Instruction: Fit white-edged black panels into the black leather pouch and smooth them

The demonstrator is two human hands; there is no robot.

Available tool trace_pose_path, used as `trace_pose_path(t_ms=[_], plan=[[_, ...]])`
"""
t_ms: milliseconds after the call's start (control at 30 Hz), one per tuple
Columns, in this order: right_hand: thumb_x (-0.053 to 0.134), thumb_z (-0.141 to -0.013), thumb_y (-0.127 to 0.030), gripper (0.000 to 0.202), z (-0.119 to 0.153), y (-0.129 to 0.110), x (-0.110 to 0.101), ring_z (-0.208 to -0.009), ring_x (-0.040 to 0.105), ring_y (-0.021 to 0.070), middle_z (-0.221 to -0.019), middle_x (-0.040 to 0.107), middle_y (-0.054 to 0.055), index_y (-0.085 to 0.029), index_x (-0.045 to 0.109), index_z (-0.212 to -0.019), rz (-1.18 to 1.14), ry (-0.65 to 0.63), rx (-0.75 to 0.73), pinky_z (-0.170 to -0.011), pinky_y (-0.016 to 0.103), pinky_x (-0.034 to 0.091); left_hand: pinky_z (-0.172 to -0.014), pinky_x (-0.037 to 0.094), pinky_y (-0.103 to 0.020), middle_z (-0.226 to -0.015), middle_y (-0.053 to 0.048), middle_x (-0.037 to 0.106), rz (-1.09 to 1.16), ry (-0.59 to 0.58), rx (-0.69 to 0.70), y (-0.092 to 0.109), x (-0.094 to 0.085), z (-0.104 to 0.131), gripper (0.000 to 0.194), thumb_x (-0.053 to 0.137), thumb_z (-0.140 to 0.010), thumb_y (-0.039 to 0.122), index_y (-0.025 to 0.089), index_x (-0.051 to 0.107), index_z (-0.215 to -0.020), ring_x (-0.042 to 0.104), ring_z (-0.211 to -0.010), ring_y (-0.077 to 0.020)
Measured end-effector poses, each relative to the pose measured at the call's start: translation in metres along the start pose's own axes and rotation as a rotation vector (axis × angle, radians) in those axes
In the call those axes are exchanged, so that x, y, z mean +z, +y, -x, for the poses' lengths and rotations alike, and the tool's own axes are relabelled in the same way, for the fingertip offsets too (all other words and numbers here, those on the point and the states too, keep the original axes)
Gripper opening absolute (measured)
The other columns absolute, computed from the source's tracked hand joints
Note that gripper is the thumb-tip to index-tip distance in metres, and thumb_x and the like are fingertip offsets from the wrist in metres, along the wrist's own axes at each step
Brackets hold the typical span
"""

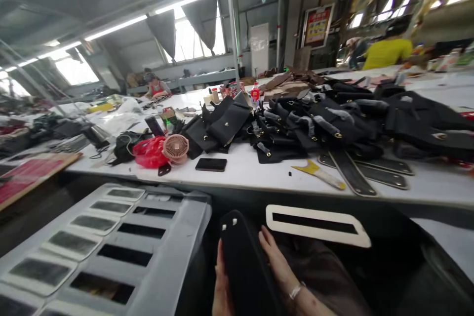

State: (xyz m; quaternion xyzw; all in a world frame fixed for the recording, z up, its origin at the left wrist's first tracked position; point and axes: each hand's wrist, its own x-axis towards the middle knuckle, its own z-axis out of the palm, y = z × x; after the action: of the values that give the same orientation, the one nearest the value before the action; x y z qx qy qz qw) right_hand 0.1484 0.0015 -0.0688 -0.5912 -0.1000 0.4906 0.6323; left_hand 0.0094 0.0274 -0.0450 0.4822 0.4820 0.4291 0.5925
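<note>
A long black piece (pixel 246 266) with rounded corners and two small pale spots near its far end is held upright between both hands. My left hand (pixel 221 281) presses along its left side, and my right hand (pixel 277 264), with a bracelet at the wrist, lies against its right edge. Just beyond my right hand is a cream oblong frame (pixel 314 215) with a long slot in it. The near end of the black piece runs out of view at the bottom.
At the left stands a grey slotted rack (pixel 177 256) with several pale-edged panels. The white table (pixel 244 175) ahead carries a phone (pixel 211 164), a pink fan (pixel 176 148), black bags (pixel 229 121), straps (pixel 351 173) and a yellow-tipped tool (pixel 320 174). People sit farther back.
</note>
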Motion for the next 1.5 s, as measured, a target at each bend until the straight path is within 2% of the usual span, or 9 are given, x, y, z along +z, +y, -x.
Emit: trace_pose_path(t_ms=[67,133,300,533,633,767,967,1167,1500], plan=[[0.059,-0.059,-0.085,0.103,0.006,0.001,-0.011,-0.136,0.037,0.0314,-0.141,0.048,0.018,-0.013,0.053,-0.131,0.068,0.101,-0.099,-0.115,0.044,0.024,-0.103,0.046,-0.045,-0.128,-0.004,0.064,0.089,-0.020,-0.048,-0.008,0.011,0.000,0.063,0.040,-0.085,0.070,0.033,0.054,-0.134,0.055,-0.123,-0.0299],[0.058,-0.060,-0.085,0.097,0.015,-0.002,-0.018,-0.134,0.039,0.0320,-0.137,0.053,0.018,-0.011,0.061,-0.123,0.119,0.152,-0.183,-0.118,0.042,0.019,-0.105,0.045,-0.042,-0.131,-0.005,0.063,0.208,-0.055,-0.124,-0.015,0.019,-0.001,0.068,0.045,-0.082,0.071,0.030,0.052,-0.137,0.055,-0.123,-0.0295],[0.044,-0.088,-0.066,0.064,0.044,-0.018,-0.021,-0.125,0.053,0.0264,-0.128,0.062,0.012,-0.016,0.064,-0.123,0.309,0.091,-0.374,-0.109,0.038,0.039,-0.111,0.038,-0.038,-0.136,-0.007,0.059,0.242,-0.096,-0.177,-0.021,0.019,-0.005,0.067,0.056,-0.081,0.063,0.024,0.053,-0.136,0.049,-0.129,-0.0287],[0.049,-0.091,-0.046,0.049,0.055,-0.039,-0.007,-0.111,0.063,0.0279,-0.122,0.066,0.014,-0.012,0.063,-0.124,0.609,0.062,-0.500,-0.097,0.034,0.049,-0.112,0.037,-0.036,-0.136,-0.005,0.059,-0.090,-0.031,-0.055,-0.027,0.019,-0.004,0.054,0.052,-0.088,0.055,0.022,0.059,-0.129,0.047,-0.131,-0.0265],[0.044,-0.094,-0.042,0.042,0.056,-0.044,-0.003,-0.094,0.070,0.0262,-0.106,0.073,0.013,-0.014,0.066,-0.115,0.625,0.044,-0.502,-0.082,0.031,0.053,-0.111,0.037,-0.037,-0.133,-0.005,0.061,-0.193,0.006,0.026,-0.025,0.021,-0.003,0.047,0.052,-0.089,0.049,0.021,0.063,-0.125,0.050,-0.129,-0.0270],[0.041,-0.095,-0.045,0.042,0.056,-0.045,-0.003,-0.070,0.069,0.0226,-0.089,0.074,0.012,-0.015,0.068,-0.103,0.611,0.066,-0.459,-0.063,0.029,0.049,-0.108,0.041,-0.038,-0.124,-0.006,0.067,-0.208,0.020,0.076,-0.020,0.023,-0.002,0.043,0.059,-0.084,0.047,0.022,0.068,-0.118,0.056,-0.122,-0.0284],[0.047,-0.093,-0.049,0.040,0.050,-0.055,-0.004,-0.072,0.069,0.0229,-0.085,0.073,0.009,-0.017,0.062,-0.111,0.555,0.056,-0.438,-0.064,0.028,0.050,-0.106,0.043,-0.040,-0.123,-0.007,0.067,-0.177,0.068,0.128,-0.014,0.032,0.003,0.039,0.061,-0.083,0.045,0.022,0.071,-0.113,0.058,-0.119,-0.0287],[0.044,-0.092,-0.055,0.042,0.044,-0.057,-0.008,-0.064,0.062,0.0197,-0.072,0.067,0.005,-0.018,0.064,-0.091,0.549,0.045,-0.442,-0.058,0.026,0.045,-0.101,0.049,-0.040,-0.118,-0.008,0.070,-0.249,0.066,0.216,-0.005,0.036,0.004,0.039,0.061,-0.083,0.049,0.022,0.073,-0.108,0.063,-0.112,-0.0292],[0.046,-0.088,-0.061,0.048,0.047,-0.046,-0.015,-0.055,0.045,0.0143,-0.063,0.056,0.002,-0.019,0.055,-0.066,0.478,0.071,-0.452,-0.052,0.026,0.039,-0.101,0.049,-0.040,-0.115,-0.008,0.071,-0.272,0.055,0.202,-0.014,0.027,0.011,0.036,0.058,-0.085,0.049,0.024,0.074,-0.106,0.064,-0.110,-0.0291]])
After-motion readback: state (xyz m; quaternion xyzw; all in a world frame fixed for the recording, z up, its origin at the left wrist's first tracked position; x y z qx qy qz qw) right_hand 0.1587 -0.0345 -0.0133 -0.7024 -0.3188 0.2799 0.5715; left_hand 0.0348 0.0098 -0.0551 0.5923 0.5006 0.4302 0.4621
